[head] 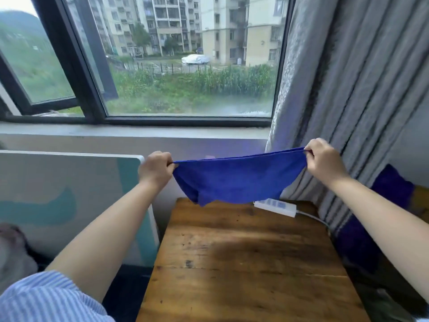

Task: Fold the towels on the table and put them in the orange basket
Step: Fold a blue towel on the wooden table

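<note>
I have the towel pinched at both top corners, left grip and right grip, hanging between them above the desk. A loose pinch could drop a corner.

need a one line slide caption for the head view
Left hand and right hand pinch a blue towel by its top corners, stretched in the air above a wooden table.
</note>
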`<act>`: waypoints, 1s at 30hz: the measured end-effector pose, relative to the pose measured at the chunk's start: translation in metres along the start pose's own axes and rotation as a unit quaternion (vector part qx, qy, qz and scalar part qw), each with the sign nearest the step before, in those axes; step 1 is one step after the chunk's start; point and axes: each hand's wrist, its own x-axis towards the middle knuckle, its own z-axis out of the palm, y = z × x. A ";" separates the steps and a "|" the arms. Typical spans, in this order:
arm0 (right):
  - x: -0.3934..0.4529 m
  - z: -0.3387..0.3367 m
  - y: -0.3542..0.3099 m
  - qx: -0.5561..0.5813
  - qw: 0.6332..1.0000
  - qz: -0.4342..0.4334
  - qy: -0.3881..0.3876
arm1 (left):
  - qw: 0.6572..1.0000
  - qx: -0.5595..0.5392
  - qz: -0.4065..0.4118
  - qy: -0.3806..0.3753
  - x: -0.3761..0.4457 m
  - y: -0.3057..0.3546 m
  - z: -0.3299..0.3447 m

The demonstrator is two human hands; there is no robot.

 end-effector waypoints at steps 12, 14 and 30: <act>0.008 -0.017 0.006 -0.022 0.995 0.038 -0.095 | 0.993 0.109 0.024 -0.026 0.010 0.011 -0.014; -0.001 -0.012 0.012 -0.048 0.975 0.026 -0.214 | 0.976 0.186 0.054 -0.098 0.006 0.013 -0.007; 0.022 0.051 0.007 -0.071 0.984 0.080 -0.146 | 0.992 0.044 -0.099 -0.059 0.035 0.009 0.029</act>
